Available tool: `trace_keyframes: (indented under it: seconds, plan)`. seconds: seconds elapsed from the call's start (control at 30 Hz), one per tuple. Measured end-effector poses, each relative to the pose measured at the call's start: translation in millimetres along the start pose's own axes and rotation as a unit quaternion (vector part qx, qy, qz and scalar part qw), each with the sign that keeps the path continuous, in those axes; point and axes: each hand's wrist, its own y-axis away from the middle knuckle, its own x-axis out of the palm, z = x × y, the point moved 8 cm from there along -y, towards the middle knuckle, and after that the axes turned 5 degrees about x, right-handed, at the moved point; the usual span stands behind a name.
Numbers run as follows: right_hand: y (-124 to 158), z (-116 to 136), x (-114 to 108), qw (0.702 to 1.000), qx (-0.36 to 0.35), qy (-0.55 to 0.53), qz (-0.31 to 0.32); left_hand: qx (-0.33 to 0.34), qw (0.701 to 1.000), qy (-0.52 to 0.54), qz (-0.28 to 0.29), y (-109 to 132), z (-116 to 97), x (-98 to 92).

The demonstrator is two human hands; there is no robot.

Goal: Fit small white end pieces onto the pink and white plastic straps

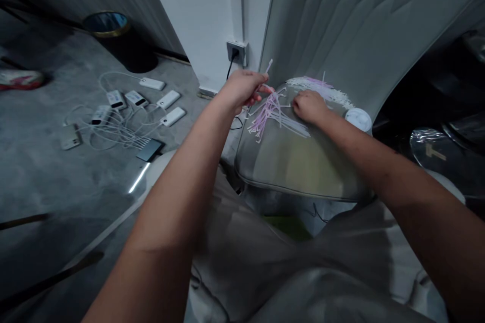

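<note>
A loose pile of thin pink and white plastic sticks [271,113] lies on a grey padded seat cushion [299,161]. My left hand [242,88] is closed in a pinch on one pale stick [268,66] that points up past the fingers. Curled fingers-down, my right hand [308,106] rests on the sticks at the back of the cushion; what it grips is hidden. A strip of small white pieces [326,92] lies behind that hand.
A round white lid [359,119] sits at the cushion's right edge. On the grey floor to the left lie several power banks and a phone on white cables [125,111]. A wall socket [237,53] holds a black plug. A dark round bin [113,35] stands far left.
</note>
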Motion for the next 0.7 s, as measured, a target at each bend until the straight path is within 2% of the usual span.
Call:
trace_keyframes:
  seconds: [0.13, 0.37, 0.57, 0.7]
  plan:
    - [-7, -3, -13, 1.000, 0.001, 0.015, -0.009, 0.000, 1.000, -0.012, 0.002, 1, -3, -0.4]
    - [-21, -10, -53, 0.999, -0.001, 0.017, -0.027, 0.006, 1.000, 0.003, 0.005, 1, -3, -0.9]
    - [-25, -13, -80, 0.997, -0.006, -0.038, -0.067, 0.014, 1.000, 0.017, 0.004, 0, -1, -2.3]
    - [-24, -7, -93, 0.996, -0.013, -0.054, -0.067, 0.008, 1.000, 0.017, -0.006, 0, -1, -4.2]
